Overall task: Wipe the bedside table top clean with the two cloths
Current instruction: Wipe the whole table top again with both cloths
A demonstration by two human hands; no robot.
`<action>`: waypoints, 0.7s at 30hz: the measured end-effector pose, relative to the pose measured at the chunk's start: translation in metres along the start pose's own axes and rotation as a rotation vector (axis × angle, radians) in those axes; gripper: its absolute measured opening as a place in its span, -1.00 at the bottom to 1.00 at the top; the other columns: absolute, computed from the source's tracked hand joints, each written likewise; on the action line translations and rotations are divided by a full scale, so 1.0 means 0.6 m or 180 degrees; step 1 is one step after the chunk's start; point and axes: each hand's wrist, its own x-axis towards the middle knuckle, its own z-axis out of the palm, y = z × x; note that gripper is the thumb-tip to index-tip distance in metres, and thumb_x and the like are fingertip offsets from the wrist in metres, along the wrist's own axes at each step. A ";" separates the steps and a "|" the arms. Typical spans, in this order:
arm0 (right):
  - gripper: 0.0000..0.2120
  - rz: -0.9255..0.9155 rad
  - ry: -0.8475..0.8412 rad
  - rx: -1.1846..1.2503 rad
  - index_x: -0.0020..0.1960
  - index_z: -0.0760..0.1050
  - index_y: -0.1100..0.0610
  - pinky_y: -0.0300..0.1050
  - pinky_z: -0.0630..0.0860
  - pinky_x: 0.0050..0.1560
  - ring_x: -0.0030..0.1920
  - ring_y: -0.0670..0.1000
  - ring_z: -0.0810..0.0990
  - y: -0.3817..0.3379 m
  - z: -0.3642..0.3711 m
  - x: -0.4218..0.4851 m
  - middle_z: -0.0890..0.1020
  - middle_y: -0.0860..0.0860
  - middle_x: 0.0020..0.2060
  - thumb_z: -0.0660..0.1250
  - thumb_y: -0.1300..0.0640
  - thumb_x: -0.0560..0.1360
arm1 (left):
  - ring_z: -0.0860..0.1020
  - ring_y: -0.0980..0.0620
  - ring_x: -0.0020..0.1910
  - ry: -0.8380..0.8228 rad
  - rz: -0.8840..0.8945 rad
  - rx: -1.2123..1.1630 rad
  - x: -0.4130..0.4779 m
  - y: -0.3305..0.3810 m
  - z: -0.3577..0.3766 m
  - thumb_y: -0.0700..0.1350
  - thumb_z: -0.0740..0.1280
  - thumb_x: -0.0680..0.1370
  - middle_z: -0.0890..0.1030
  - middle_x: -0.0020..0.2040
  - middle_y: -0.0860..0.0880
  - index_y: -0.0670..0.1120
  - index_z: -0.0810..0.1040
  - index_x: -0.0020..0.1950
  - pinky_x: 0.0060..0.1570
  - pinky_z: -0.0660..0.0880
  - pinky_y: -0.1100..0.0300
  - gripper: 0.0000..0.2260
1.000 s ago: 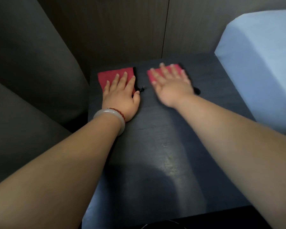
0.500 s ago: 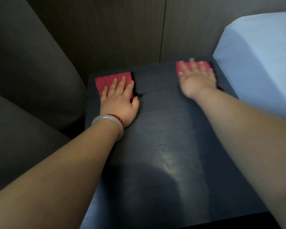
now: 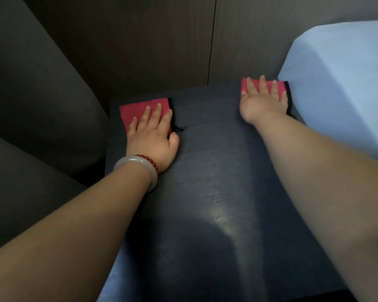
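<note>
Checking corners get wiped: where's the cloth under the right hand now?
In the head view, the right-hand cloth lies under the right hand at the far right corner of the table top, beside the pale blue bed.

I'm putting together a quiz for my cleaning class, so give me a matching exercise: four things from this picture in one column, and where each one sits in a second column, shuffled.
Things
1. left cloth
2. right cloth
3. bangle
4. bed

Places
A. beside the right edge of the table top
B. far left corner of the table top
C. just behind the left hand
D. far right corner of the table top

Pairs: 1-B, 2-D, 3-C, 4-A
</note>
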 end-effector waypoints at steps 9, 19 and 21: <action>-0.50 -0.1619 -0.0016 -0.0137 0.57 -0.17 -0.23 0.14 -0.23 0.51 0.57 0.05 -0.20 -0.131 0.023 -0.063 -0.17 -0.12 0.58 -0.21 -0.15 0.64 | -0.09 -0.02 0.57 0.0002 0.0012 0.0009 0.001 0.000 -0.002 0.12 0.01 0.60 -0.04 0.61 0.02 0.10 -0.01 0.59 0.51 -0.12 -0.06 -0.44; -0.49 -0.0679 0.0156 0.0080 0.57 -0.21 -0.18 0.21 -0.24 0.50 0.57 0.11 -0.23 -0.088 0.022 -0.067 -0.21 -0.07 0.58 -0.20 -0.13 0.64 | -0.10 -0.01 0.57 -0.0003 -0.0011 0.0026 0.002 0.001 -0.002 0.12 -0.01 0.60 -0.06 0.61 0.03 0.10 -0.01 0.59 0.51 -0.13 -0.05 -0.45; -0.50 -0.1323 0.0169 0.0023 0.57 -0.21 -0.21 0.19 -0.24 0.50 0.57 0.07 -0.23 -0.138 0.046 -0.117 -0.20 -0.11 0.58 -0.21 -0.14 0.65 | -0.10 -0.02 0.57 0.0004 0.0006 0.0034 0.002 -0.001 -0.001 0.12 0.00 0.60 -0.05 0.61 0.02 0.10 -0.01 0.60 0.51 -0.12 -0.06 -0.44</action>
